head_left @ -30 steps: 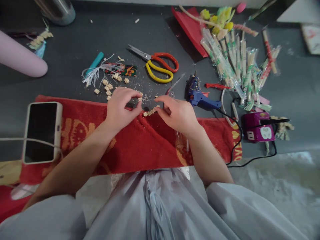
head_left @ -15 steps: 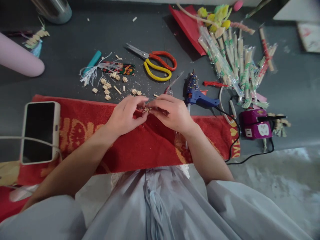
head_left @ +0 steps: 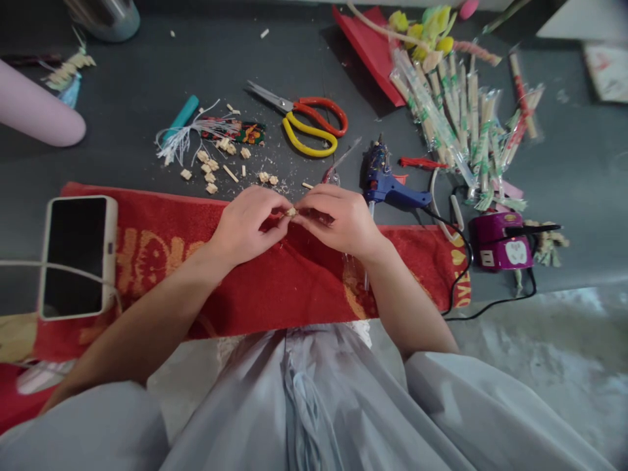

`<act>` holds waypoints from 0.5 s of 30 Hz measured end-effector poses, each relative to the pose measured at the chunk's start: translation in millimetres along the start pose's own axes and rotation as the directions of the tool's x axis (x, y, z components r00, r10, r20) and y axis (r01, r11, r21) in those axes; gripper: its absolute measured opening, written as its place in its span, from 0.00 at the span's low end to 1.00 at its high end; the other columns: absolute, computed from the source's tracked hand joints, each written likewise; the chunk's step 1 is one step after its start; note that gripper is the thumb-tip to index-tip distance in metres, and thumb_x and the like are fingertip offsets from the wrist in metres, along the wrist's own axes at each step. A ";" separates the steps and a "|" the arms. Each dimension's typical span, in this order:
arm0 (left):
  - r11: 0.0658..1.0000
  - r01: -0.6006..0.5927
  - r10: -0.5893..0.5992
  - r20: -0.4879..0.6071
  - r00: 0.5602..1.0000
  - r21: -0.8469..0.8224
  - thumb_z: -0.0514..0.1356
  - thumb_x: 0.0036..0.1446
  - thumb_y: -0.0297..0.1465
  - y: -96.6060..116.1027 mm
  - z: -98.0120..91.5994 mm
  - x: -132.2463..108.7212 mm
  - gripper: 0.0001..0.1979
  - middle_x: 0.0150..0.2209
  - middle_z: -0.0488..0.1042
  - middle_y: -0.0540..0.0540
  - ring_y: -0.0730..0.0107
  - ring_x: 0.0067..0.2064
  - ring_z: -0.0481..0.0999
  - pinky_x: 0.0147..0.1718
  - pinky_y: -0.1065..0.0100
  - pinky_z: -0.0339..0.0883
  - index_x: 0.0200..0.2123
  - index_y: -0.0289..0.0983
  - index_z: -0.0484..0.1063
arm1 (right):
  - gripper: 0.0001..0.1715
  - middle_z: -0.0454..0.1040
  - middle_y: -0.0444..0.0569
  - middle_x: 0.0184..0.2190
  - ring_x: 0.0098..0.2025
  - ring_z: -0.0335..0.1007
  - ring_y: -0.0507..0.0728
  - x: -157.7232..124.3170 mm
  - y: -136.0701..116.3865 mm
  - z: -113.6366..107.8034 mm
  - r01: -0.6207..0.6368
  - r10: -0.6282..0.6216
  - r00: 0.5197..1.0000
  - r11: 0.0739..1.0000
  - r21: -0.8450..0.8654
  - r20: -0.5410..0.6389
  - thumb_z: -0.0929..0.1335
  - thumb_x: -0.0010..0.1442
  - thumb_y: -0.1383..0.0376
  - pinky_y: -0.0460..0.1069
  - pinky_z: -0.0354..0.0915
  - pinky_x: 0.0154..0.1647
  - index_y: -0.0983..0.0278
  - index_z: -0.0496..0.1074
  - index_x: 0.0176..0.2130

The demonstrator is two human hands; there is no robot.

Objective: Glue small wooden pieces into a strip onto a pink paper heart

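Note:
My left hand (head_left: 248, 222) and my right hand (head_left: 338, 219) meet fingertip to fingertip over the red towel (head_left: 275, 281). Both pinch a small pale wooden piece (head_left: 291, 212) between thumbs and forefingers. Several similar small wood bits (head_left: 210, 171) lie scattered on the dark table just beyond my left hand. A blue glue gun (head_left: 387, 186) lies right of my right hand, its black cord running toward a purple power unit (head_left: 500, 242).
Red and yellow scissors (head_left: 309, 121) lie past the hands. A phone (head_left: 76, 255) with a white cable rests on the towel at left. Wrapped chopsticks (head_left: 456, 118) pile at upper right. A teal tube (head_left: 181, 118), white threads (head_left: 181, 139) and a pink cylinder (head_left: 36, 114) lie at left.
The hands were apart, the left one near the scattered bits. They came together and now both pinch the small wooden piece above the towel.

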State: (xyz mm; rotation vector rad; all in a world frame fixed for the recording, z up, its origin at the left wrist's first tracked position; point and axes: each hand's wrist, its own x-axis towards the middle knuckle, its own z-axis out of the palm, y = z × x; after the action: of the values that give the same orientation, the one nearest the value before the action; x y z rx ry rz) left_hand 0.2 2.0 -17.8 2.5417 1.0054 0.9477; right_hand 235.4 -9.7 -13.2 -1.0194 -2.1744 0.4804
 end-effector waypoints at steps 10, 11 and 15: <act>0.999 -0.004 0.007 0.061 0.998 -0.045 0.58 0.73 0.30 1.4 0.4 0.2 0.08 0.43 0.84 0.47 0.61 0.45 0.83 0.49 0.61 0.75 0.47 0.41 0.78 | 0.13 0.83 0.50 0.38 0.38 0.75 0.54 4.4 -11.0 -9.8 -0.080 0.079 0.996 0.997 0.016 0.036 0.68 0.73 0.60 0.48 0.69 0.42 0.63 0.82 0.44; 0.999 -0.007 0.009 0.057 0.998 -0.044 0.58 0.72 0.30 1.7 0.2 0.7 0.09 0.42 0.84 0.47 0.61 0.44 0.83 0.49 0.60 0.75 0.48 0.40 0.78 | 0.12 0.83 0.50 0.38 0.38 0.75 0.55 4.3 -10.8 -14.1 -0.109 0.109 0.993 0.994 -0.011 0.050 0.68 0.71 0.62 0.49 0.68 0.42 0.63 0.82 0.44; 0.999 0.017 -0.019 0.048 0.999 0.037 0.61 0.68 0.34 0.7 1.8 0.5 0.10 0.44 0.83 0.44 0.55 0.47 0.82 0.52 0.54 0.74 0.48 0.39 0.78 | 0.10 0.82 0.51 0.38 0.39 0.76 0.56 2.5 -6.8 -33.2 -0.236 0.246 0.967 0.962 -0.140 0.065 0.69 0.65 0.66 0.50 0.67 0.42 0.62 0.83 0.41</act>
State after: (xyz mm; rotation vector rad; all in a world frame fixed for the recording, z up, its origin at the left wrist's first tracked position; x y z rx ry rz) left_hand 2.0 1.8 -18.6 2.5678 1.0396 0.8663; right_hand 254.3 -10.6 15.0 -1.3692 -2.1869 0.5031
